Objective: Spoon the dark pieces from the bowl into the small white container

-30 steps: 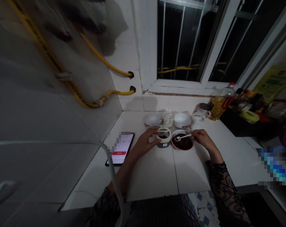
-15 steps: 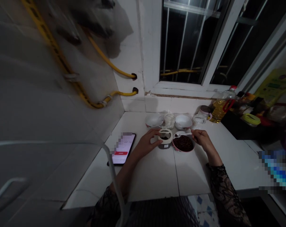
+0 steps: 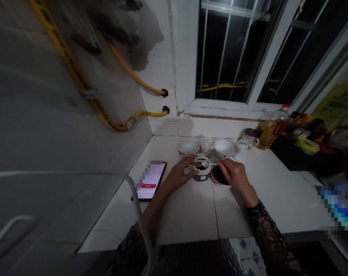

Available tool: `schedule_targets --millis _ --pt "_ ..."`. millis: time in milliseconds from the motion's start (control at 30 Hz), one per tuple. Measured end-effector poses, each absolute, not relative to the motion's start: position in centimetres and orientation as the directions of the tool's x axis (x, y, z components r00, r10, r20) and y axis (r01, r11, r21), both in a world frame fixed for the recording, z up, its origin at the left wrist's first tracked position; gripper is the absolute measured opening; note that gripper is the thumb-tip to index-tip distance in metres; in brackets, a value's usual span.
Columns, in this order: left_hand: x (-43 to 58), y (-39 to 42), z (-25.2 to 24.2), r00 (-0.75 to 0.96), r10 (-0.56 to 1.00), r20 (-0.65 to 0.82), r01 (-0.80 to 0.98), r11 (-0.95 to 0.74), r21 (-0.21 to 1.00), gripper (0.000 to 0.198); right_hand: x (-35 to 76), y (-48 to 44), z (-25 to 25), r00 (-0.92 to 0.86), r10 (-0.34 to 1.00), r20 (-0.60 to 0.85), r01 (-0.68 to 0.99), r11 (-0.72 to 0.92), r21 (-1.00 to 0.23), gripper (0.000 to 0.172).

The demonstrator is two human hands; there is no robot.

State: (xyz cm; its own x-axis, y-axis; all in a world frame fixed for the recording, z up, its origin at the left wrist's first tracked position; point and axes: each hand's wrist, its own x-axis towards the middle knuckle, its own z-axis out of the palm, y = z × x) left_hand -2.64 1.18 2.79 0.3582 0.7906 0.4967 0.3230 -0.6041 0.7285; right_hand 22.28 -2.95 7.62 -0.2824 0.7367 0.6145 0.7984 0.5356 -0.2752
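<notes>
My left hand (image 3: 182,171) grips the side of a small clear jar (image 3: 201,175) with a white rim, its thumb and fingers on either side. Dark contents show inside the jar. Pinched in my right hand (image 3: 234,174) is a small white spoon (image 3: 213,164), whose bowl end is at the jar's mouth. Below that hand stands a bowl (image 3: 220,177) of dark red-brown, coarse stuff, partly hidden by the fingers.
Behind are two white bowls (image 3: 224,147), another lidded jar (image 3: 207,145) and a clear jar (image 3: 243,148). An oil bottle (image 3: 268,134) stands near a dark box (image 3: 289,155) of condiments at right. A lit phone (image 3: 151,182) lies at left.
My right hand has moved left with the spoon, from over the bowl to the jar's mouth. The left hand keeps its hold on the jar.
</notes>
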Motion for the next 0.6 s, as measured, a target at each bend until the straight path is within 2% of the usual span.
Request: schedule_targets --millis 67,167,300,400,500,600 --pt "-2.7 1.1 2.9 0.363 0.788 0.497 0.320 -0.607 0.728 0.019 23.6 -2.9 7.9 -0.198 0.769 0.607 0.800 0.485 -0.353 0.050" --pt "-2.7 1.1 3.1 0.368 0.788 0.494 0.332 -0.607 0.722 0.019 26.2 -2.8 8.4 -0.099 0.858 0.504 0.799 0.370 -0.474 0.054" --pt "-2.7 1.0 3.1 0.365 0.785 0.500 0.339 -0.612 0.714 0.019 28.4 -2.8 8.7 -0.110 0.947 0.301 0.859 0.242 -0.451 0.050" --pt "-2.7 1.0 3.0 0.368 0.780 0.506 0.341 -0.619 0.707 0.019 28.0 -2.7 8.4 -0.140 0.974 0.180 0.875 0.207 -0.437 0.044" --pt "-2.7 1.2 2.9 0.373 0.777 0.507 0.340 -0.623 0.705 0.020 27.0 -2.6 7.9 -0.171 0.978 0.116 0.844 0.206 -0.495 0.042" --pt "-2.8 1.3 2.8 0.377 0.774 0.509 0.329 -0.626 0.707 0.021 26.8 -2.4 7.6 -0.161 0.980 0.116 0.778 0.199 -0.596 0.047"
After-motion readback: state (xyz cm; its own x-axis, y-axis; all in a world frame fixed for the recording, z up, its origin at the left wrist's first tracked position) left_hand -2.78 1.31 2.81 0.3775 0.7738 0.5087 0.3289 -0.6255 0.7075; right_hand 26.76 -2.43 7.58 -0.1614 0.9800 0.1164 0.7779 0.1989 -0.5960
